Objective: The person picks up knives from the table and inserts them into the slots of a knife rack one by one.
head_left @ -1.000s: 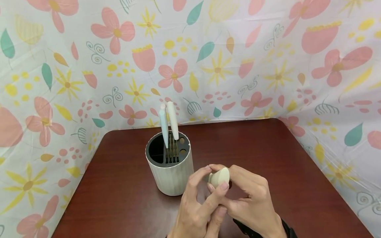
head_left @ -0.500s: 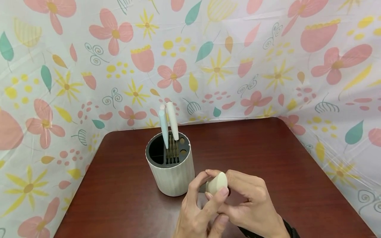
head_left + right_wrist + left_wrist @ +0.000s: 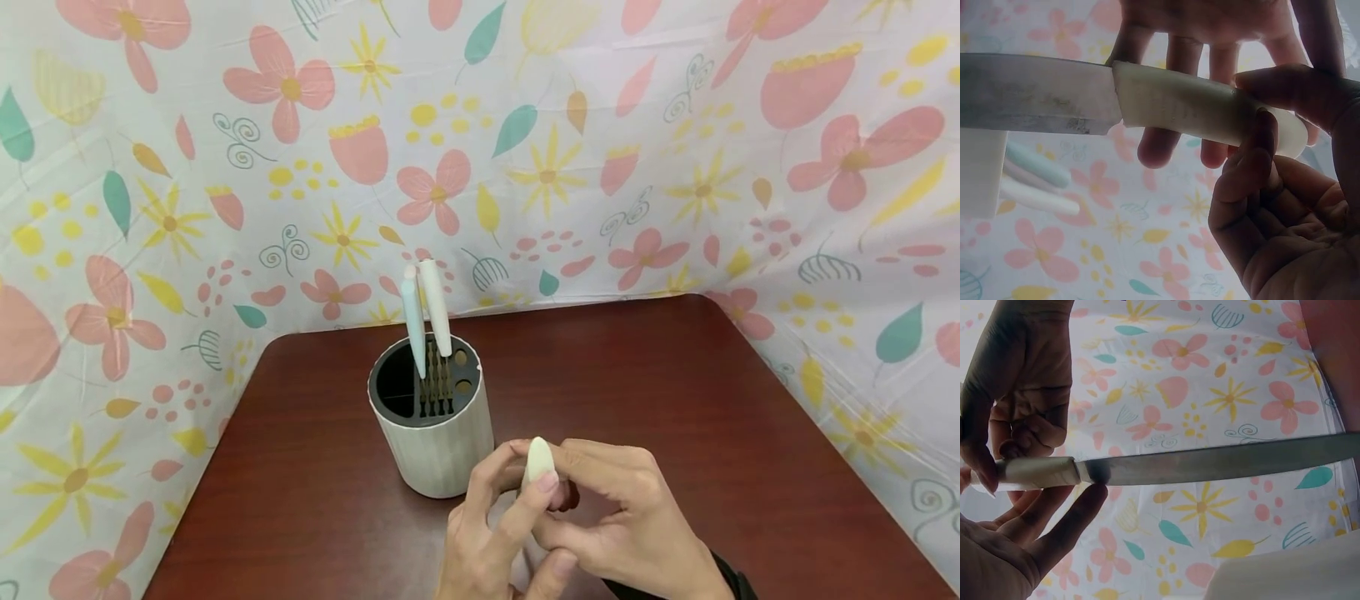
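Between both hands is a kitchen knife point(image 3: 1222, 461) with a cream handle point(image 3: 1172, 103). Its long steel blade shows fully bare in the wrist views, with dark marks near the handle; in the head view only the handle's end shows. My left hand point(image 3: 487, 533) holds the handle, several fingers passing across it and one fingertip right by the base of the blade. My right hand point(image 3: 622, 508) pinches the handle toward its butt end between thumb and fingers. The hands overlap around the handle.
A ribbed white knife block point(image 3: 442, 458) with a black slotted top stands just beyond the hands, to the left. A light blue handle point(image 3: 413, 321) and a white handle point(image 3: 435, 308) rise from it. Floral cloth point(image 3: 555, 208) hangs behind the dark red table point(image 3: 300, 433).
Both hands have shifted slightly down and left with the knife. The handle has turned, so its end looks narrower and more upright in the head view. The knife block stays put.
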{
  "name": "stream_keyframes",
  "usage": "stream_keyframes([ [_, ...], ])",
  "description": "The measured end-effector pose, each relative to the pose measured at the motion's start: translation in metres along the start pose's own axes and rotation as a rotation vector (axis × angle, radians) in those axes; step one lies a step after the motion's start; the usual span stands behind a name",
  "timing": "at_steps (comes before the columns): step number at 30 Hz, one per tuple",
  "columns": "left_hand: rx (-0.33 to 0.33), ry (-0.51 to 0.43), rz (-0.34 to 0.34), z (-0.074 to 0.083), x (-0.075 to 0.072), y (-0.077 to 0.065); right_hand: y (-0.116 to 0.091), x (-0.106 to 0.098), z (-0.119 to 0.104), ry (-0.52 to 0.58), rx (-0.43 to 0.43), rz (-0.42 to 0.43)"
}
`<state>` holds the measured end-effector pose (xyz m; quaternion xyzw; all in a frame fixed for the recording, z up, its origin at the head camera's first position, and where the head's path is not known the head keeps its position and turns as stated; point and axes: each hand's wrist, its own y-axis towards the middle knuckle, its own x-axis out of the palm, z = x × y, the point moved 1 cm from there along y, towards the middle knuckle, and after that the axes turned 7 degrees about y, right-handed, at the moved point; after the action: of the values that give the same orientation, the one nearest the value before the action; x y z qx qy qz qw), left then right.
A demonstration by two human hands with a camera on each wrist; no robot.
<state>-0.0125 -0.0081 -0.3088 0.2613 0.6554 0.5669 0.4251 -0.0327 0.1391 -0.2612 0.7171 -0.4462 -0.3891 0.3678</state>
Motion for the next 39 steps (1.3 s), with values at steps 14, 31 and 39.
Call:
stream_keyframes([
  [14, 0.031, -0.058, -0.010, -0.005, -0.013, 0.006, -0.004, -0.002, 0.009, 0.113, 0.084, -0.097],
  [31, -0.042, -0.019, -0.057, -0.005, -0.018, 0.007, -0.007, 0.000, 0.022, 0.155, 0.044, -0.132],
  [39, -0.047, -0.012, -0.051, -0.005, -0.019, 0.010, -0.002, 0.003, 0.026, 0.172, 0.017, -0.132],
])
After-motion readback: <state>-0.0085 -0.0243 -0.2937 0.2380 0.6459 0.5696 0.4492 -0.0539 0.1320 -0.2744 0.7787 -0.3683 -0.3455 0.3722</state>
